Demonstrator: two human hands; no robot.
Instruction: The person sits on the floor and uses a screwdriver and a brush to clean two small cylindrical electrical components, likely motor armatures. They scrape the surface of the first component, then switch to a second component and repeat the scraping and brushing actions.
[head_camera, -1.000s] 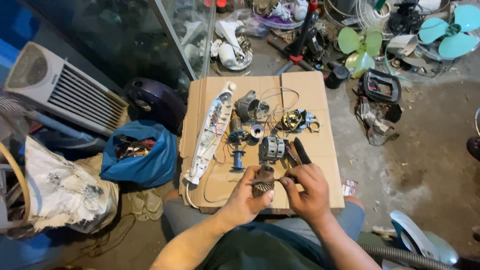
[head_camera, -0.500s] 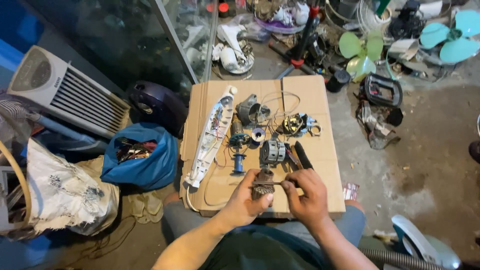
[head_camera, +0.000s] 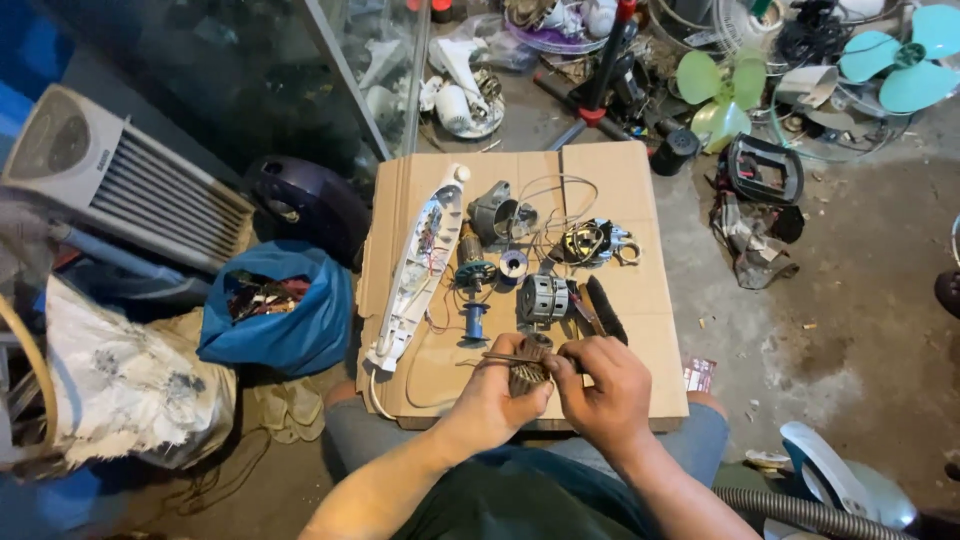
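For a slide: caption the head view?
Both hands, left and right, hold a motor rotor over a cardboard sheet strewn with parts.

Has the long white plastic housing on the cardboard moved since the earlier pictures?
No. The long white housing lies along the left edge of the cardboard sheet as before, its round end toward the far corner; only the camera shifted.

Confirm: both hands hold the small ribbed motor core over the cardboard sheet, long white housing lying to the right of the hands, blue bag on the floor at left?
One slip: the head view shows the long white housing left of the hands, not right. The rest stands: left hand and right hand hold the ribbed motor core over the cardboard sheet, blue bag on the floor at left.
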